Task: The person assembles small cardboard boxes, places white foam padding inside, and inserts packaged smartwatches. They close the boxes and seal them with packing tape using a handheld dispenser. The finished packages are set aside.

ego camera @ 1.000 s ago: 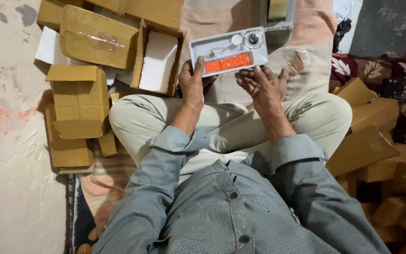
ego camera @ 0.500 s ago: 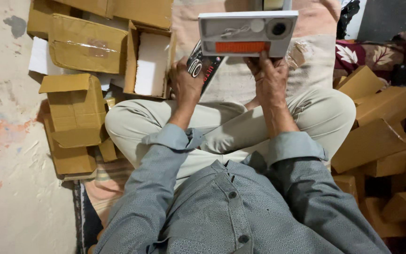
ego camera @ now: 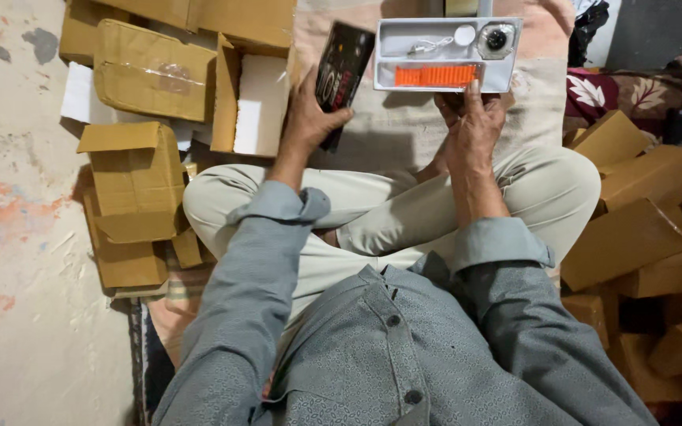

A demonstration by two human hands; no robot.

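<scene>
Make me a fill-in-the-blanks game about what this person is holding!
1. The left hand holds a flat box coloured ____.
2. The strap in the white tray is ____.
3. The tray is held by the ____ hand.
4. The boxes piled on the floor are made of ____.

Missing words: black; orange; right; cardboard

White tray [ego camera: 445, 54] held level, black lid [ego camera: 343, 71] tilted

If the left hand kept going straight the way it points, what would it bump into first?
The left hand already grips the black box lid and points away from the body. Past the lid, the pale cloth shows no obstacle to the picture's edge, though depth is unclear.
</scene>
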